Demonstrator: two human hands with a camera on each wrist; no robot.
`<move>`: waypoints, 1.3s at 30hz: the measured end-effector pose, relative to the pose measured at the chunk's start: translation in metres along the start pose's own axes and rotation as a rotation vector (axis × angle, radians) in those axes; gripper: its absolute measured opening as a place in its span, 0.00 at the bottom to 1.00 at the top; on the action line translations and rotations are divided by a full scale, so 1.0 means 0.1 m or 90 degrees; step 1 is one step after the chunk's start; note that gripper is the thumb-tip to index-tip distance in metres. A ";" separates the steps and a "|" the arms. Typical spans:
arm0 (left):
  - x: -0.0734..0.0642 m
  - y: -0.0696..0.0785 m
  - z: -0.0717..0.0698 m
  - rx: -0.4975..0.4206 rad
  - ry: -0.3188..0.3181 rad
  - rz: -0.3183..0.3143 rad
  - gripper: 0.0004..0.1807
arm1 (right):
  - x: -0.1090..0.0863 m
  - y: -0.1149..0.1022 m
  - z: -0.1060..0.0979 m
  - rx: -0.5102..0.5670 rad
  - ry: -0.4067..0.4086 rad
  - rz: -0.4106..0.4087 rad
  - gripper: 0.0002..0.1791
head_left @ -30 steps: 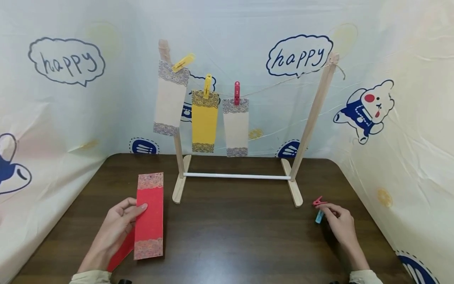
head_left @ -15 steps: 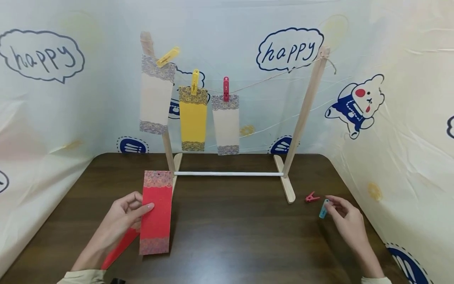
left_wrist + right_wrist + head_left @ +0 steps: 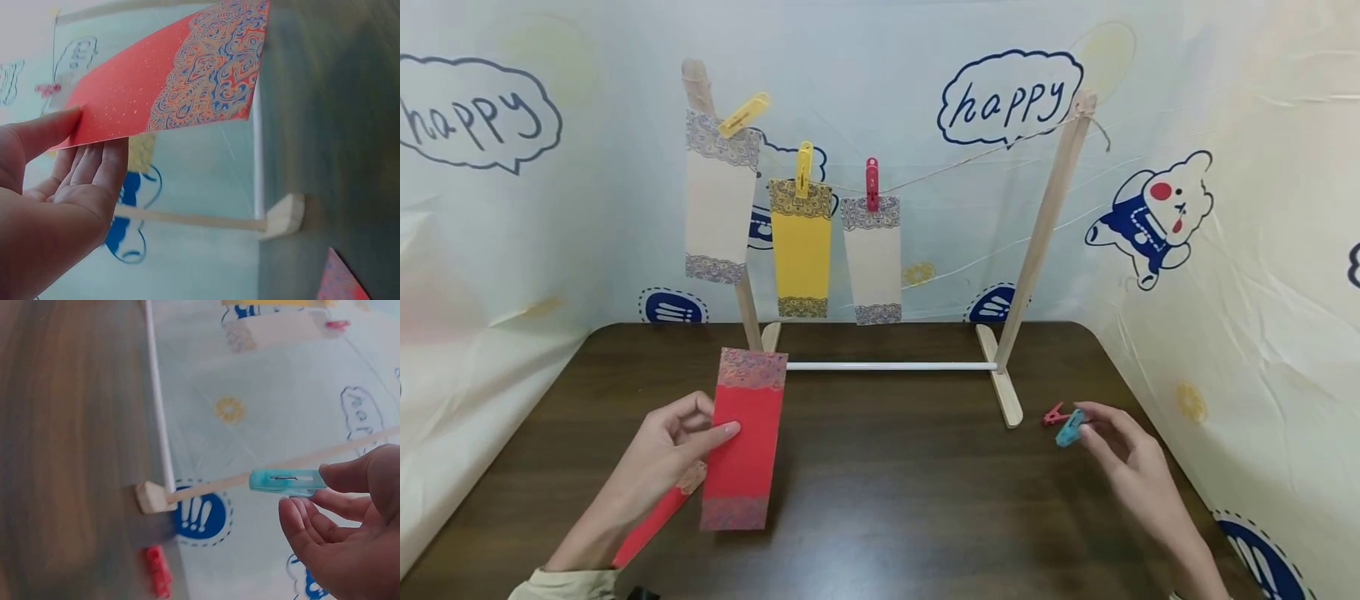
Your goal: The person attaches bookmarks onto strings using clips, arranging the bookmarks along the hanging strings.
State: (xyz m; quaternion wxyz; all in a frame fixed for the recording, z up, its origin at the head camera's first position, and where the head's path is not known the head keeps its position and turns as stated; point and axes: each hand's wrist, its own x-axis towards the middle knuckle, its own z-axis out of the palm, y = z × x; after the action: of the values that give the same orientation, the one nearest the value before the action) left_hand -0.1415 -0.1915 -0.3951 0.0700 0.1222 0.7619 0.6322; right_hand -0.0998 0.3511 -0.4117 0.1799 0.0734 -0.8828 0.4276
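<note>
My left hand (image 3: 658, 462) pinches a red card (image 3: 745, 442) with patterned bands at both ends, thumb in front and fingers behind, raised above the table. Beneath it, partly hidden by the hand, lies another red card (image 3: 658, 521). At the right, my right hand (image 3: 1138, 467) holds a blue clothespin (image 3: 287, 481) between thumb and fingers, off the table. A red clothespin (image 3: 1055, 414) lies just beyond it. Across the back, a string (image 3: 970, 158) carries a white card (image 3: 721, 200), a yellow card (image 3: 801, 250) and a second white card (image 3: 871, 258), each with a clothespin at its top.
The wooden stand has a left post (image 3: 747, 308), a right post (image 3: 1045, 225) and a white crossbar (image 3: 887, 367) low between them. Its right foot (image 3: 1006, 396) reaches forward on the dark table (image 3: 887, 483). A printed curtain (image 3: 1262, 275) surrounds the table.
The right hand has lifted the blue clothespin from beside the red one and turned it. The left hand has moved the red card rightward and slightly up, tilting it. The head view has shifted.
</note>
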 end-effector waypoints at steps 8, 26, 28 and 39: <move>0.05 0.19 0.21 0.050 0.008 0.034 0.11 | 0.04 -0.28 0.00 -0.025 0.003 -0.046 0.19; 0.41 0.33 0.69 0.022 -0.007 0.121 0.10 | 0.05 -0.67 -0.32 -0.108 -0.025 -0.129 0.21; 0.47 0.35 0.74 0.017 -0.015 0.126 0.10 | 0.06 -0.68 -0.33 -0.107 -0.024 -0.140 0.21; 0.75 0.48 0.95 -0.001 -0.034 0.153 0.11 | 0.15 -0.80 -0.45 -0.125 0.016 -0.196 0.26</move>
State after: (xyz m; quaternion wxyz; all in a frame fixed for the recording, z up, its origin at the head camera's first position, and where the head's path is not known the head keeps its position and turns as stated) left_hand -0.1845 -0.0731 -0.3621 0.0141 0.2288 0.7390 0.6334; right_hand -0.0792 0.3368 -0.3221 0.2605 0.1847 -0.8962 0.3079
